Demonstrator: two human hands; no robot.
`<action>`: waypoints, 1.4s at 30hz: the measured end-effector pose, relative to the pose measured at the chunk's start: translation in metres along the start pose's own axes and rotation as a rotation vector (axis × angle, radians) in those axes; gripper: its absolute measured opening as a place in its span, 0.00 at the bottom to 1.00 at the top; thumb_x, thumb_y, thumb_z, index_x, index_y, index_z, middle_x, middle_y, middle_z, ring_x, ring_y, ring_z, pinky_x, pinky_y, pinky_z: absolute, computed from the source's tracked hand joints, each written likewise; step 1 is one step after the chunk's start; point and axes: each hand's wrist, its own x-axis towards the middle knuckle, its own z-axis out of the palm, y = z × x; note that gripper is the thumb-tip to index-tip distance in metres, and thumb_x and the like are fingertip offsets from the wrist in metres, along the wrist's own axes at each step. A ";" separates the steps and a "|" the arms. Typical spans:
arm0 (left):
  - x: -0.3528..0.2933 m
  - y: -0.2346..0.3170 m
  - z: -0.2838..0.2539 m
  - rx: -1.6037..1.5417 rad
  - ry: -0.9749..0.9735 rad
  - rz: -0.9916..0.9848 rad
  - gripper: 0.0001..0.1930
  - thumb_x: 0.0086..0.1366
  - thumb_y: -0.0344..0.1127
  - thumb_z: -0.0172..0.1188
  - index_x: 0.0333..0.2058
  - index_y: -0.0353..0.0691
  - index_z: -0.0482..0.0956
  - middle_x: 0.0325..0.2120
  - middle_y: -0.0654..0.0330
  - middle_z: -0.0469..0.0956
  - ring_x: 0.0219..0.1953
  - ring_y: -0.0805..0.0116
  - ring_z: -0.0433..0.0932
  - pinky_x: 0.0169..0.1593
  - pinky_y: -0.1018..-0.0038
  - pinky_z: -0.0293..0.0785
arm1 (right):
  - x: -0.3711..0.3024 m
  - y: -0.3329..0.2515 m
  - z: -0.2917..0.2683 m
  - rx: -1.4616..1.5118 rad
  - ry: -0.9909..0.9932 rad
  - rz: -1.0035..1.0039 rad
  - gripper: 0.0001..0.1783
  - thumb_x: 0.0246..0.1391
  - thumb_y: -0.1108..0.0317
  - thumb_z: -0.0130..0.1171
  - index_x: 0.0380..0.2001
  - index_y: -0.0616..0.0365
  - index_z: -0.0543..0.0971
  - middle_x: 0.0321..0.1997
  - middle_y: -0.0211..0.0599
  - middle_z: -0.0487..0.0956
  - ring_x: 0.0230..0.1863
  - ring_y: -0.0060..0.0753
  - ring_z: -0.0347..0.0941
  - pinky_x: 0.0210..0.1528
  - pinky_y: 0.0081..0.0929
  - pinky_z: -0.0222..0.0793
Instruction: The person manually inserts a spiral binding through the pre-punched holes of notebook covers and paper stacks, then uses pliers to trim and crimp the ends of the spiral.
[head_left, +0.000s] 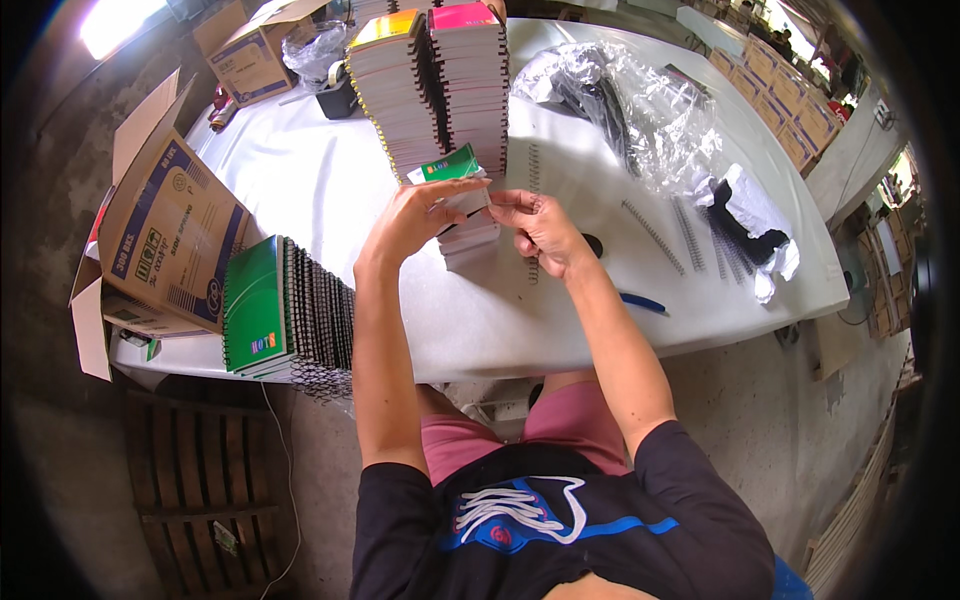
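In front of me, a green-covered notebook (pixel 450 165) tops a short stack of white page blocks (pixel 468 240). My left hand (pixel 408 220) grips it from the left, fingers laid across the top and thumb below. At the block's right edge, my right hand (pixel 542 232) is closed in a pinch. A thin dark piece shows between both hands, too small to name. Just behind stand tall stacks of spiral notebooks, one with a yellow cover (pixel 385 28) on top, the other with a pink cover (pixel 465 17).
Loose wire coils (pixel 652 236) lie to the right, near crumpled clear plastic (pixel 660 120) and a blue-handled tool (pixel 643 303). A row of green spiral notebooks (pixel 256 305) leans at the left front edge beside an open carton (pixel 165 235). A tape dispenser (pixel 337 98) sits farther back.
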 end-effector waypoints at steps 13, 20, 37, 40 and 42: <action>-0.013 -0.014 0.014 -0.135 0.112 0.053 0.40 0.57 0.44 0.66 0.65 0.52 0.54 0.40 0.45 0.79 0.49 0.50 0.76 0.40 0.63 0.78 | 0.023 -0.030 0.029 -0.070 0.027 0.090 0.48 0.51 0.43 0.60 0.65 0.54 0.50 0.33 0.37 0.74 0.10 0.14 0.53 0.11 0.14 0.46; -0.030 -0.021 0.037 -0.150 0.743 0.029 0.38 0.59 0.42 0.64 0.64 0.42 0.54 0.57 0.48 0.64 0.57 0.55 0.68 0.51 0.60 0.69 | 0.021 -0.022 0.017 0.204 -0.101 -0.172 0.30 0.54 0.73 0.57 0.61 0.52 0.62 0.35 0.26 0.74 0.10 0.10 0.52 0.11 0.13 0.46; -0.137 0.023 0.133 0.585 0.419 -0.066 0.33 0.48 0.44 0.66 0.56 0.51 0.69 0.41 0.61 0.68 0.60 0.56 0.58 0.60 0.38 0.34 | -0.120 0.012 -0.023 -0.808 -0.133 -0.205 0.31 0.49 0.67 0.64 0.58 0.49 0.68 0.45 0.35 0.78 0.35 0.32 0.74 0.37 0.26 0.70; -0.134 0.044 0.136 0.544 0.449 -0.116 0.35 0.41 0.50 0.71 0.50 0.49 0.71 0.40 0.57 0.66 0.60 0.51 0.55 0.57 0.34 0.37 | -0.132 0.017 -0.039 -0.578 -0.060 -0.285 0.34 0.57 0.65 0.58 0.65 0.46 0.59 0.45 0.29 0.74 0.35 0.20 0.64 0.40 0.19 0.65; -0.129 0.053 0.150 0.503 0.541 -0.167 0.35 0.36 0.53 0.73 0.44 0.47 0.71 0.39 0.55 0.65 0.60 0.49 0.53 0.56 0.32 0.37 | -0.141 0.011 -0.045 -0.581 -0.032 -0.233 0.31 0.59 0.64 0.55 0.65 0.47 0.59 0.41 0.29 0.73 0.35 0.20 0.63 0.41 0.19 0.64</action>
